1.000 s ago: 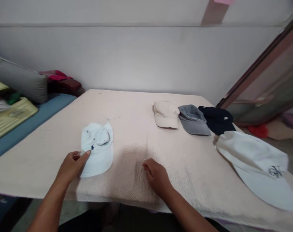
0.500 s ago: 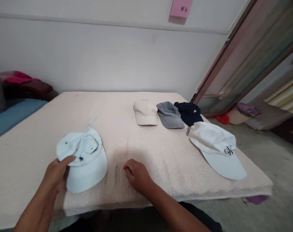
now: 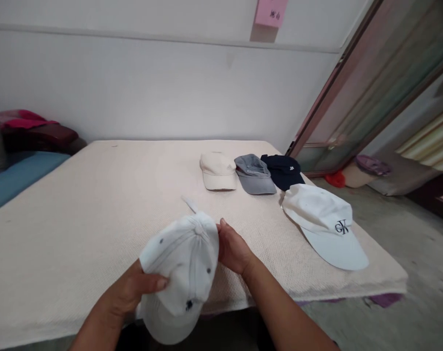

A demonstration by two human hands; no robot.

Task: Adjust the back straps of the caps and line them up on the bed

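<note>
A white baseball cap point(image 3: 177, 263) with a small dark logo is held up over the bed's front edge, its brim tilted down toward me. My left hand point(image 3: 135, 290) grips its left side, thumb on the crown and fingers hidden beneath. On the other side, my right hand point(image 3: 234, 246) is closed at the cap's edge, with some fingers hidden behind the fabric. The cap's loose strap sticks up at the back. Farther off, a cream cap point(image 3: 218, 171), a grey cap point(image 3: 255, 174) and a navy cap point(image 3: 282, 170) lie in a row.
A larger white cap point(image 3: 321, 224) with black letters rests at the right of the cream-covered bed point(image 3: 78, 229). Behind stands a white wall point(image 3: 151, 87) with a pink note point(image 3: 270, 12). A sliding door point(image 3: 353, 87) is at the right, and a blue mat point(image 3: 24, 175) at the left.
My left hand has lifted the white cap and carried it right and toward me, turning its crown up. My right hand has moved right and up to meet the cap's edge.
</note>
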